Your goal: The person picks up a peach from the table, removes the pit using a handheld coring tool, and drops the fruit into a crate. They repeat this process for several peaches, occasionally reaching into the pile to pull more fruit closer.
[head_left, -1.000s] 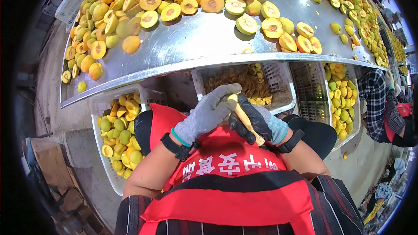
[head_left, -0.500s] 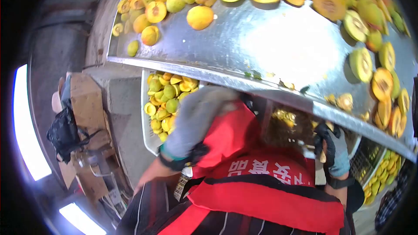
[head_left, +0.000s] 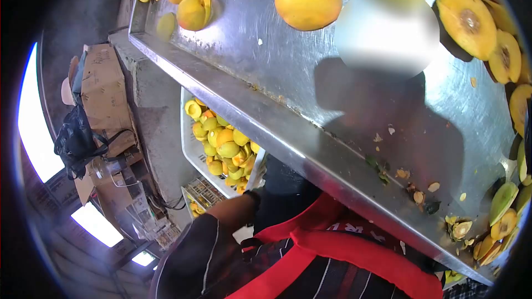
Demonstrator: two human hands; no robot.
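Note:
My left forearm (head_left: pixel 230 212) reaches beneath the rim of a metal table (head_left: pixel 238 58), with a dark band at the wrist. The left hand itself is hidden from sight. Nearest to that arm is a white crate (head_left: pixel 185 124) holding yellow-green fruit halves (head_left: pixel 227 149), which look like peaches. My right hand does not show. On the tabletop lie a rounded yellow peach (head_left: pixel 308 2) and cut peach halves (head_left: pixel 468 22), some with the stone showing.
Leaf bits and small scraps (head_left: pixel 418 192) lie along the table's raised front edge (head_left: pixel 302 155). A slatted crate (head_left: pixel 205 191) stands below the white one. Cardboard (head_left: pixel 105 88) and a black bag (head_left: pixel 80 141) are at the left.
My view has shifted closer to the table, and its rim now covers more of my lap. Both gloved hands, seen earlier below the rim, have gone out of sight.

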